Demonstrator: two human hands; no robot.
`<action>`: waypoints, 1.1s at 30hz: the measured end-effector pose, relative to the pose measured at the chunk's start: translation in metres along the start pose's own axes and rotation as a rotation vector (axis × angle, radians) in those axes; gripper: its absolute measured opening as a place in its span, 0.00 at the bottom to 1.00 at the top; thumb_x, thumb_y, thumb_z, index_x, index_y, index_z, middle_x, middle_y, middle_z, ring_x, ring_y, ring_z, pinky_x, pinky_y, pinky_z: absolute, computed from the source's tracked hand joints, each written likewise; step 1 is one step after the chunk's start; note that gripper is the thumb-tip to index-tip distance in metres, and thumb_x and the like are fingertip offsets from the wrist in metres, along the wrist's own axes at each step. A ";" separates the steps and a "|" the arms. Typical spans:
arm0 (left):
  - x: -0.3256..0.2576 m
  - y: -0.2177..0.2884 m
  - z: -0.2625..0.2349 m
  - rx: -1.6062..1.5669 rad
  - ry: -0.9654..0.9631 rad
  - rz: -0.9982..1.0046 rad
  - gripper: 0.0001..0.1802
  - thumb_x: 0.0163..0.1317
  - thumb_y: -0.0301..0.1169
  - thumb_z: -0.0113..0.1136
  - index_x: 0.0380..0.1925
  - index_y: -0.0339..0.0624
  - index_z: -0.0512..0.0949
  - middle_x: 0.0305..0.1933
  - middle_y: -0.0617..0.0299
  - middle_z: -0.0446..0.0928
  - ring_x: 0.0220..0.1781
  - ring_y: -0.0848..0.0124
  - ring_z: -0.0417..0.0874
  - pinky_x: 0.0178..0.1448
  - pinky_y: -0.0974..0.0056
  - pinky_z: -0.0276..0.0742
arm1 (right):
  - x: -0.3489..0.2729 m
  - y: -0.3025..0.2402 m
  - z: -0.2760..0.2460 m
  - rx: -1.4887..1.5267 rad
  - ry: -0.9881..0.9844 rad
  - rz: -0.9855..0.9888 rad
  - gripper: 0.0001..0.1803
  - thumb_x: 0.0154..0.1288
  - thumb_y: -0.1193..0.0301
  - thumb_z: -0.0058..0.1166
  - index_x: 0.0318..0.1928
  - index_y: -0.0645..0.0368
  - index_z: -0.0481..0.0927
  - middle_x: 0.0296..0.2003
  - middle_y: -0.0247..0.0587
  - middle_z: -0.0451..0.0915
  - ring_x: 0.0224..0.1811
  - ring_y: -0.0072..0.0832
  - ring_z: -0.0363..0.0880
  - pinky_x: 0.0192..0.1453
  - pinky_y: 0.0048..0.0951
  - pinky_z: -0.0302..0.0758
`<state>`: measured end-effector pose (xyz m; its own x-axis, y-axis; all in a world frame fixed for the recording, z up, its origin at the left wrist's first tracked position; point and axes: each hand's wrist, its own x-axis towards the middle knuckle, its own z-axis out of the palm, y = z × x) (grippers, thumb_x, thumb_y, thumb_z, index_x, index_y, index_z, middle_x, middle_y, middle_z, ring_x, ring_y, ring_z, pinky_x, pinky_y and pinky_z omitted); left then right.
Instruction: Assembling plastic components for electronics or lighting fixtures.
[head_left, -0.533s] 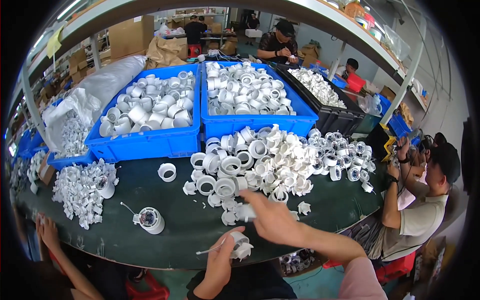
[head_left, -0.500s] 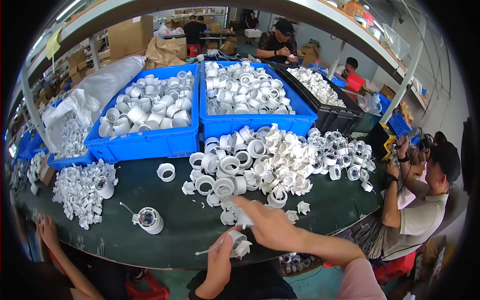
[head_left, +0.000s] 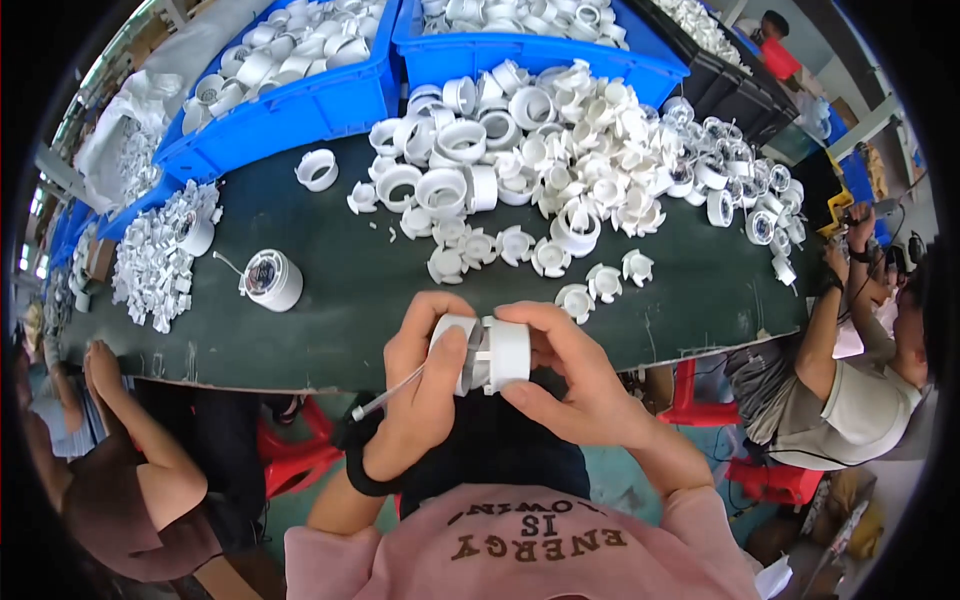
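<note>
My left hand (head_left: 412, 385) is closed around a white round plastic part (head_left: 466, 345) with a thin white cable (head_left: 388, 392) trailing from its side. Facing it, my right hand (head_left: 585, 385) grips a white plastic ring (head_left: 511, 354) between thumb and fingers. The two pieces stand on edge, side by side, with a narrow gap and some small prongs showing between them. Both hands are in front of the table's near edge. Beyond them lie white finned caps (head_left: 575, 302) and a heap of white rings (head_left: 440, 190).
A finished-looking round unit with a cable (head_left: 273, 280) stands left on the dark green table (head_left: 330, 345). Small white pieces (head_left: 155, 260) are heaped further left. Blue bins (head_left: 290, 125) of white housings line the back. Clear-faced units (head_left: 760, 225) lie right. People sit at both sides.
The view has tilted downward. My right hand has come back from beside the heap and now holds a white ring up against the cabled part in my left hand.
</note>
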<state>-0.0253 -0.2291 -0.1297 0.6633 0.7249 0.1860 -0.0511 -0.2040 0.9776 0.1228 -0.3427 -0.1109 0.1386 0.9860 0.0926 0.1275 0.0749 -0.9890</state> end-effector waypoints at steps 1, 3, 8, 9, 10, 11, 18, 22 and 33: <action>-0.001 0.002 0.003 0.009 -0.005 -0.019 0.24 0.69 0.47 0.40 0.42 0.34 0.72 0.34 0.63 0.73 0.32 0.79 0.71 0.35 0.74 0.65 | -0.001 0.000 0.001 0.035 -0.031 0.024 0.29 0.63 0.79 0.53 0.64 0.62 0.60 0.54 0.40 0.67 0.57 0.27 0.71 0.62 0.30 0.69; -0.001 0.006 0.011 0.019 0.043 -0.025 0.26 0.69 0.47 0.39 0.40 0.32 0.73 0.35 0.61 0.74 0.36 0.77 0.71 0.40 0.72 0.66 | -0.005 0.004 0.002 0.078 -0.057 0.048 0.28 0.63 0.79 0.53 0.63 0.62 0.61 0.53 0.39 0.67 0.57 0.27 0.71 0.62 0.31 0.69; -0.006 0.000 0.019 0.052 0.084 0.147 0.19 0.68 0.37 0.39 0.39 0.30 0.73 0.29 0.54 0.75 0.28 0.71 0.73 0.32 0.66 0.68 | -0.013 0.006 -0.001 0.034 -0.020 -0.076 0.30 0.60 0.79 0.56 0.63 0.63 0.62 0.54 0.42 0.63 0.57 0.29 0.69 0.59 0.30 0.71; -0.007 0.001 0.019 0.025 0.067 0.106 0.20 0.68 0.38 0.38 0.39 0.30 0.73 0.29 0.54 0.75 0.27 0.71 0.73 0.32 0.66 0.68 | -0.014 0.006 -0.002 -0.043 -0.034 -0.127 0.31 0.59 0.79 0.57 0.63 0.63 0.62 0.55 0.43 0.61 0.56 0.30 0.68 0.57 0.30 0.73; -0.007 0.002 0.020 -0.003 0.050 0.063 0.21 0.68 0.39 0.38 0.39 0.30 0.73 0.29 0.55 0.75 0.27 0.71 0.73 0.32 0.66 0.68 | -0.015 0.008 -0.002 -0.041 -0.029 -0.128 0.31 0.59 0.79 0.57 0.63 0.63 0.62 0.55 0.43 0.61 0.56 0.30 0.68 0.57 0.30 0.73; -0.006 0.002 0.021 -0.001 0.045 0.061 0.21 0.68 0.39 0.38 0.39 0.30 0.73 0.29 0.55 0.75 0.27 0.71 0.73 0.32 0.66 0.68 | -0.018 0.011 -0.002 -0.058 -0.002 -0.166 0.31 0.59 0.78 0.58 0.63 0.64 0.63 0.55 0.44 0.61 0.55 0.30 0.68 0.56 0.30 0.73; -0.010 0.007 0.030 0.025 0.067 0.115 0.21 0.69 0.40 0.36 0.38 0.30 0.72 0.27 0.55 0.74 0.26 0.71 0.73 0.31 0.67 0.67 | -0.023 0.008 -0.001 -0.207 0.039 -0.244 0.31 0.61 0.71 0.58 0.63 0.66 0.62 0.59 0.50 0.60 0.55 0.37 0.69 0.55 0.34 0.73; -0.013 0.005 0.037 0.049 0.072 0.154 0.21 0.68 0.38 0.36 0.39 0.29 0.72 0.28 0.54 0.74 0.26 0.69 0.74 0.31 0.66 0.69 | -0.023 0.020 0.002 -0.495 0.050 -0.412 0.36 0.64 0.64 0.55 0.65 0.69 0.57 0.64 0.56 0.56 0.61 0.45 0.64 0.65 0.43 0.63; -0.017 0.018 0.027 0.119 -0.010 0.196 0.19 0.69 0.36 0.35 0.45 0.30 0.70 0.34 0.51 0.76 0.31 0.66 0.78 0.36 0.63 0.72 | -0.016 0.018 0.022 -0.207 0.047 -0.481 0.44 0.64 0.59 0.54 0.67 0.73 0.46 0.66 0.70 0.50 0.70 0.59 0.49 0.71 0.47 0.50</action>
<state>-0.0172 -0.2631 -0.1180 0.6566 0.6573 0.3699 -0.0915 -0.4174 0.9041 0.1018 -0.3536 -0.1327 0.0602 0.8391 0.5407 0.3786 0.4820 -0.7901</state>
